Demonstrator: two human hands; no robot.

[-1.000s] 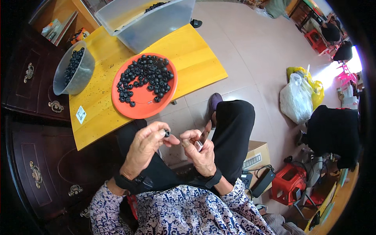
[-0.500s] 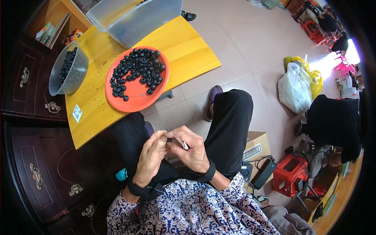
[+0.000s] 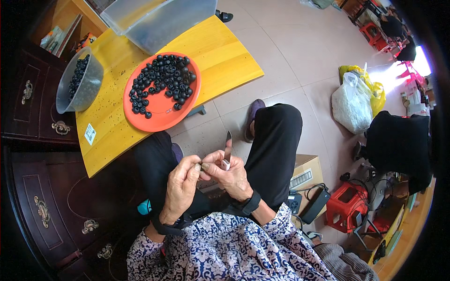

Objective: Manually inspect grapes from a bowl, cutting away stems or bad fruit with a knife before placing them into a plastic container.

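Note:
Over my lap, my left hand (image 3: 183, 183) is closed, thumb and fingertips pinched around a small dark piece mostly hidden by the fingers. The fingertips of my right hand (image 3: 233, 179) meet it there. That right hand also grips a small knife (image 3: 228, 151), its pale handle tucked between the fingers and its blade pointing up, away from me. Beyond my hands, an orange-red plate (image 3: 145, 121) holds many small round black parts (image 3: 161, 75), some with a hole visible. A few tiny clear bits lie on its bare part.
The plate stands on a yellow wooden table (image 3: 229, 61) sprinkled with dark crumbs. A clear round tub (image 3: 89, 89) of black parts and a large translucent bin (image 3: 173, 28) share it. Dark drawers (image 3: 44, 187) flank my left; a red stool (image 3: 344, 206) and carton (image 3: 307, 175) stand right.
The knife in my right hand has swung so its blade now shows, pointing up. My fingertips have shifted around the small black piece, which is now more covered. The view has moved slightly.

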